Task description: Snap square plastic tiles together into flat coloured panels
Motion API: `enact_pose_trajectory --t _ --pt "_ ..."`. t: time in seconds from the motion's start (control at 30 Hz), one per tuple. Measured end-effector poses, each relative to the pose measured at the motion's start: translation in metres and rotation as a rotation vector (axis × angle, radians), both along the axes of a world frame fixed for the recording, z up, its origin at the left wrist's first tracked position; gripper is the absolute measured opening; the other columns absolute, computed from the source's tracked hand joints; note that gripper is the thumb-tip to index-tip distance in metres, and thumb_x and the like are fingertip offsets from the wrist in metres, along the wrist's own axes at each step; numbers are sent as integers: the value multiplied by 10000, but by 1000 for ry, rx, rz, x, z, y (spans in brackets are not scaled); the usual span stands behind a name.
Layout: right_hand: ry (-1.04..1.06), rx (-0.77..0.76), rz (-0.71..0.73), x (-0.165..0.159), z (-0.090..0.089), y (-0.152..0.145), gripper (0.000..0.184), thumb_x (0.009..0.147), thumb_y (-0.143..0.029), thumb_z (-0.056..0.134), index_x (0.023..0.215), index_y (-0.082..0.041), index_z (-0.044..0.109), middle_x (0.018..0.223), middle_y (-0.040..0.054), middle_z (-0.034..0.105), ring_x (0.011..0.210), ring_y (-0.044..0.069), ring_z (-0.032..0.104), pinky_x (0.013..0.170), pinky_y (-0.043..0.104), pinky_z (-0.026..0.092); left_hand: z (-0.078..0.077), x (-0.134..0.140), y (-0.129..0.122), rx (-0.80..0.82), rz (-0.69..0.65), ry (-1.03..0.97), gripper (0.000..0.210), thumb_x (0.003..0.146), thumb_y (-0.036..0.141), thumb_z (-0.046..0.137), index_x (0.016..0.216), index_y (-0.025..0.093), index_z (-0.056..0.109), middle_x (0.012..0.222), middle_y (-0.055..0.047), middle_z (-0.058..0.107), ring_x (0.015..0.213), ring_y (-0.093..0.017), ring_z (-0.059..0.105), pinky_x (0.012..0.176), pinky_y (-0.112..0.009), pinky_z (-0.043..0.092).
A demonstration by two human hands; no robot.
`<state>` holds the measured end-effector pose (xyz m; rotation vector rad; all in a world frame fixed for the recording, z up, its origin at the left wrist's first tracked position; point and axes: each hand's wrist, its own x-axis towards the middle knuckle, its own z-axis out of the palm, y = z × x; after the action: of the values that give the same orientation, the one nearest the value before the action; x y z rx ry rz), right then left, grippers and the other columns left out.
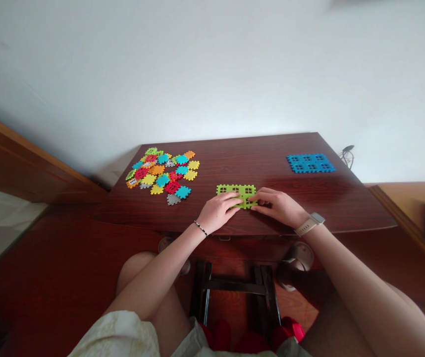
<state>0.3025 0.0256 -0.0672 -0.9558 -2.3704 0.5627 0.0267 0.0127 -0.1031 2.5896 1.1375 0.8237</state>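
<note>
A dark reddish-brown wooden table (290, 208) stands against a pale wall. At its far left lies a loose heap of small interlocking plastic tiles in many colours (162, 173); at the far right, well apart, a flat blue panel of joined plastic tiles (310, 163). Near the front edge sits a flat lime-green panel of joined plastic tiles (236, 190), both hands on its near edge. The left hand (218, 212) lies flat, fingers nearly straight, pressing rather than gripping. The right hand (280, 206) has curled fingers pinching the panel's near right corner. Uneven pressure could pop a joint apart, and the panel lies close enough to the table's edge to slide off.
</note>
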Motion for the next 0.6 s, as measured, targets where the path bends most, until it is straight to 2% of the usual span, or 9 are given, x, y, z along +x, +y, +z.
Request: enact_pose_trajectory --t 0.17,0.6 --pt "-21 38 -14 3 -4 0 276 1054 -450 650 1200 -282 812 1120 97 726 960 248 743 891 382 613 1 0 -1 -5 -2 1 258 1061 267 656 1295 271 765 1449 -36 715 1331 -222 694 1204 -421 559" --pt "-31 89 -58 6 -14 -2 289 1048 -466 658 1231 -326 831 1163 96 713 1013 259 738 932 415 630 3 0 -3 -4 8 15 263 1067 274 641 1298 287 765 1458 -35 708 1331 -230 695 1196 -432 567"
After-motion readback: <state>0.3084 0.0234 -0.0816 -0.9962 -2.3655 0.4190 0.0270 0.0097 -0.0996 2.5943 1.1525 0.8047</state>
